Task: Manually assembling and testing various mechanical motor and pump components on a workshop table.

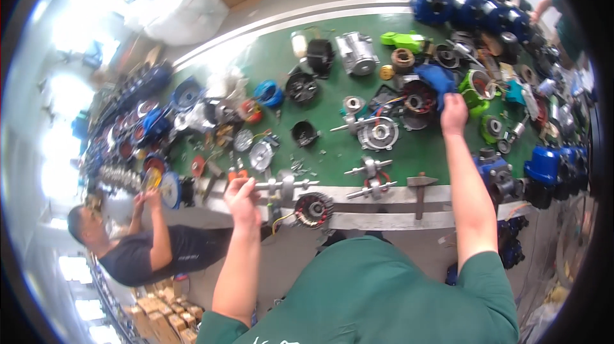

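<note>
Workbench: green top, pale front edge, crowded with motor parts at both ends.
Co-worker: dark shirt, at the left, both hands raised together.
Blue motors: a row along the far right corner.
Silver motor housing: ribbed, mid-bench toward the far side.
Rotor: on a long shaft, over the front edge; the left hand is closed about the shaft's left end.
Hammer: at the front edge, head on the far side, handle toward the wearer.
Blue piece: right of centre, beside a wound stator; the right hand holds its right edge, fingers drawn in; blurred, cloth or casing cannot be told.
Round silver cover: flat, mid-bench.
</note>
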`<state>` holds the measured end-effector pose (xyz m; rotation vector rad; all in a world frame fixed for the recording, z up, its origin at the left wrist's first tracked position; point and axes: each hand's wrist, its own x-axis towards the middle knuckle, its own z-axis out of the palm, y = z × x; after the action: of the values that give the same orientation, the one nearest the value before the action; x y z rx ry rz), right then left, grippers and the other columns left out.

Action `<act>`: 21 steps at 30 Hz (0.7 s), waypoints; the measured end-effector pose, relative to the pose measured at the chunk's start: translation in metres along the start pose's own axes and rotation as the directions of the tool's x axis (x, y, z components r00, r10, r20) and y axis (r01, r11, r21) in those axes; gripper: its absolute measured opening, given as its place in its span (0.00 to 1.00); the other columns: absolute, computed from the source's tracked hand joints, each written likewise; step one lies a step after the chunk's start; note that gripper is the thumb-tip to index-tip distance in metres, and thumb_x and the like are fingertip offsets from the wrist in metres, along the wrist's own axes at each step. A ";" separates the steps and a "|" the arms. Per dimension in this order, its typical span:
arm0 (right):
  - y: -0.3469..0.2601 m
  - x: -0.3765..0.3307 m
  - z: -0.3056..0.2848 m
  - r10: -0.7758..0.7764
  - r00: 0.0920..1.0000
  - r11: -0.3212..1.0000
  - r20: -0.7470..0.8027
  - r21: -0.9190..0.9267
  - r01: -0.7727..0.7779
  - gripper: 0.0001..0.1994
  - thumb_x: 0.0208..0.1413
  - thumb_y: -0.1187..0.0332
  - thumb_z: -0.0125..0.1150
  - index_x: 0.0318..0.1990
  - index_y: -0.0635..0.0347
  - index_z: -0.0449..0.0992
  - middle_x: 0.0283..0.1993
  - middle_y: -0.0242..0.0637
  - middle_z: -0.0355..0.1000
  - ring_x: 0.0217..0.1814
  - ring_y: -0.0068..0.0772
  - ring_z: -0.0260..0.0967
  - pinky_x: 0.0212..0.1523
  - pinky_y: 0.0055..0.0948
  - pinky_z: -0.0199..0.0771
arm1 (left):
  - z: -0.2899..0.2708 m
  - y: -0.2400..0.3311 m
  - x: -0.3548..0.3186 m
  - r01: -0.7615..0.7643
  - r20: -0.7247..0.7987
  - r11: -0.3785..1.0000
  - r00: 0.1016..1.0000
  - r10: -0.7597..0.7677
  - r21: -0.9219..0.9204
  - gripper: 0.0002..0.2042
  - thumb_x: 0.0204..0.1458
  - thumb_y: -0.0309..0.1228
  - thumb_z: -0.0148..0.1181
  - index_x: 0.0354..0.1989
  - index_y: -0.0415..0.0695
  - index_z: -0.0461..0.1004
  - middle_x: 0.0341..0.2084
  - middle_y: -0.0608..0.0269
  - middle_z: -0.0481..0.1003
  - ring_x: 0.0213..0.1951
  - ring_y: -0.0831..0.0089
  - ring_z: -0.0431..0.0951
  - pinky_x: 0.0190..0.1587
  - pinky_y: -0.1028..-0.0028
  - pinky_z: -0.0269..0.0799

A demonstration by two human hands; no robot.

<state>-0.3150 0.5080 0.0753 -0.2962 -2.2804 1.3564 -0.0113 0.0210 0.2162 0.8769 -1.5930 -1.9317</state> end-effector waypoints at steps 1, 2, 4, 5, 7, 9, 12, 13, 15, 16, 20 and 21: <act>-0.008 0.000 -0.015 0.039 0.998 0.902 0.053 0.428 -0.058 0.12 0.66 0.64 0.55 0.41 0.66 0.78 0.39 0.41 0.77 0.41 0.34 0.73 0.47 0.34 0.71 | 0.007 0.001 -0.004 0.088 -0.012 0.991 0.996 -0.090 -0.103 0.03 0.54 0.22 0.64 0.33 0.43 0.75 0.25 0.63 0.77 0.22 0.77 0.74 0.23 0.80 0.68; -0.036 -0.011 -0.025 0.212 0.976 0.728 0.042 0.659 -0.187 0.14 0.67 0.65 0.53 0.48 0.69 0.77 0.47 0.38 0.77 0.48 0.29 0.73 0.53 0.31 0.71 | 0.010 0.001 -0.011 0.169 -0.019 0.964 0.984 -0.177 -0.207 0.04 0.54 0.22 0.64 0.33 0.45 0.75 0.25 0.66 0.76 0.22 0.77 0.73 0.24 0.80 0.67; -0.087 -0.044 -0.050 0.269 0.929 0.405 0.256 0.845 -0.350 0.18 0.68 0.64 0.50 0.56 0.67 0.73 0.54 0.40 0.76 0.53 0.34 0.75 0.58 0.33 0.73 | 0.021 0.004 -0.025 0.222 -0.043 0.928 0.968 -0.246 -0.300 0.04 0.55 0.22 0.63 0.34 0.46 0.74 0.27 0.66 0.77 0.24 0.77 0.73 0.26 0.79 0.67; -0.093 -0.060 -0.053 0.247 0.856 0.207 0.453 0.839 -0.504 0.19 0.68 0.62 0.48 0.57 0.66 0.73 0.55 0.41 0.75 0.56 0.38 0.74 0.60 0.37 0.72 | 0.025 0.001 -0.028 0.249 -0.035 0.907 0.960 -0.277 -0.339 0.04 0.56 0.23 0.62 0.35 0.46 0.74 0.27 0.65 0.77 0.25 0.77 0.73 0.27 0.79 0.67; -0.092 -0.092 -0.056 0.154 0.678 -0.068 0.719 0.692 -0.718 0.22 0.67 0.59 0.43 0.59 0.63 0.72 0.59 0.42 0.74 0.61 0.43 0.72 0.66 0.44 0.67 | 0.029 -0.006 -0.032 0.328 0.012 0.859 0.936 -0.351 -0.393 0.04 0.57 0.24 0.61 0.38 0.45 0.73 0.29 0.64 0.77 0.26 0.77 0.73 0.29 0.80 0.68; -0.092 -0.121 -0.051 0.081 0.566 -0.221 0.820 0.569 -0.792 0.23 0.65 0.58 0.42 0.60 0.62 0.71 0.62 0.43 0.72 0.65 0.46 0.68 0.70 0.48 0.61 | 0.042 -0.008 -0.037 0.334 0.044 0.861 0.938 -0.344 -0.383 0.05 0.57 0.24 0.62 0.38 0.44 0.73 0.30 0.61 0.78 0.26 0.77 0.74 0.28 0.80 0.69; -0.120 -0.149 -0.054 0.022 0.541 -0.328 0.841 0.517 -0.790 0.24 0.63 0.60 0.44 0.62 0.62 0.70 0.64 0.45 0.70 0.68 0.47 0.65 0.73 0.49 0.55 | 0.063 -0.007 -0.041 0.272 0.095 0.911 0.962 -0.255 -0.311 0.05 0.56 0.23 0.63 0.38 0.41 0.74 0.30 0.59 0.79 0.25 0.77 0.74 0.28 0.80 0.69; -0.141 -0.155 -0.060 -0.083 0.537 -0.227 0.839 0.509 -0.830 0.24 0.61 0.61 0.46 0.61 0.63 0.71 0.64 0.46 0.70 0.69 0.47 0.64 0.73 0.49 0.56 | 0.070 -0.007 -0.041 0.182 0.152 0.964 0.976 -0.154 -0.194 0.05 0.56 0.23 0.64 0.38 0.40 0.74 0.30 0.60 0.79 0.25 0.78 0.73 0.28 0.80 0.69; -0.134 -0.156 -0.062 -0.392 0.427 0.078 0.815 0.492 -0.867 0.20 0.57 0.66 0.50 0.54 0.64 0.78 0.67 0.48 0.67 0.69 0.48 0.64 0.70 0.48 0.61 | 0.089 0.001 -0.046 0.028 0.246 1.000 0.969 -0.025 -0.005 0.06 0.55 0.23 0.65 0.37 0.37 0.75 0.28 0.62 0.79 0.23 0.80 0.73 0.27 0.80 0.68; -0.155 -0.166 -0.059 -0.399 0.466 0.161 0.790 0.560 -0.812 0.14 0.53 0.69 0.59 0.45 0.64 0.83 0.69 0.47 0.63 0.66 0.49 0.66 0.68 0.45 0.64 | 0.098 0.004 -0.051 -0.017 0.273 0.999 0.962 0.003 0.047 0.05 0.54 0.22 0.66 0.36 0.37 0.76 0.27 0.64 0.78 0.23 0.81 0.72 0.27 0.81 0.67; -0.192 -0.180 -0.034 -0.486 0.296 0.784 0.822 0.560 -0.268 0.26 0.47 0.67 0.77 0.56 0.59 0.77 0.70 0.42 0.56 0.74 0.36 0.53 0.70 0.35 0.58 | 0.129 0.010 -0.062 -0.054 0.388 0.988 0.922 -0.007 0.146 0.05 0.53 0.23 0.66 0.35 0.38 0.76 0.25 0.68 0.76 0.24 0.84 0.71 0.28 0.82 0.66; -0.182 -0.189 -0.025 -0.415 0.298 0.733 0.860 0.510 -0.451 0.34 0.46 0.66 0.77 0.62 0.57 0.70 0.69 0.40 0.58 0.72 0.33 0.54 0.69 0.35 0.59 | 0.138 0.010 -0.064 -0.025 0.411 0.989 0.911 -0.038 0.147 0.04 0.54 0.23 0.66 0.35 0.38 0.76 0.25 0.68 0.76 0.24 0.84 0.71 0.28 0.82 0.66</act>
<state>-0.1287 0.3607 0.1911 1.1312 -2.1564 2.8281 -0.0691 0.1569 0.2531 0.5460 -1.9989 -2.1260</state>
